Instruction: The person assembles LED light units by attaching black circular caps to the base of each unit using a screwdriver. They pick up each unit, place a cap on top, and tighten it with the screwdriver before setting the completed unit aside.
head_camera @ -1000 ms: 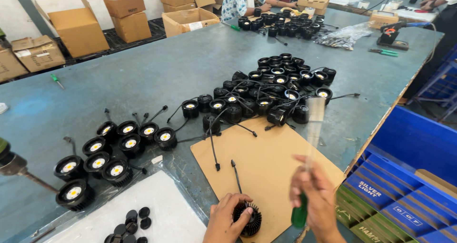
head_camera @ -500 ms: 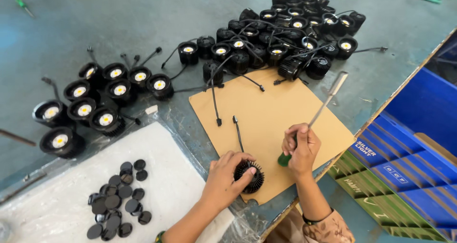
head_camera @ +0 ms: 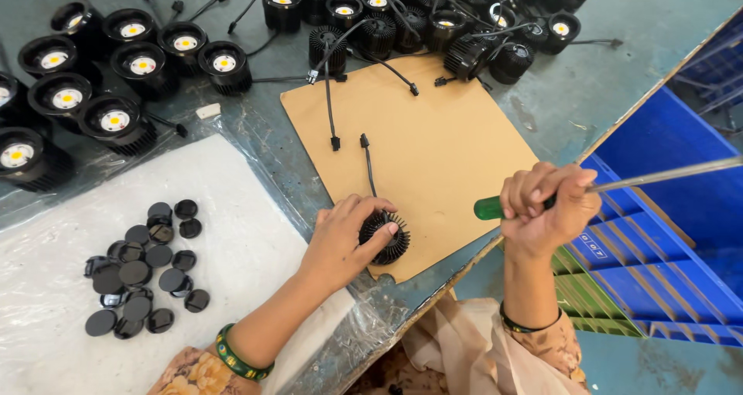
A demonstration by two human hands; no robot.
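While our left hand (head_camera: 340,236) grips the stiff finned lamp (head_camera: 385,238) by its rim, our right hand (head_camera: 546,207) fists the screwdriver (head_camera: 611,184).

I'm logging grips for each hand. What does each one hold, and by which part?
Left hand grips the black finned lamp body around its rim; right hand holds the screwdriver by its green handle.

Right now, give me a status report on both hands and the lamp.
Left hand gripping black finned lamp body on cardboard sheet. Right hand fisted on green-handled screwdriver, shaft pointing right, clear of the lamp. Nothing between them.
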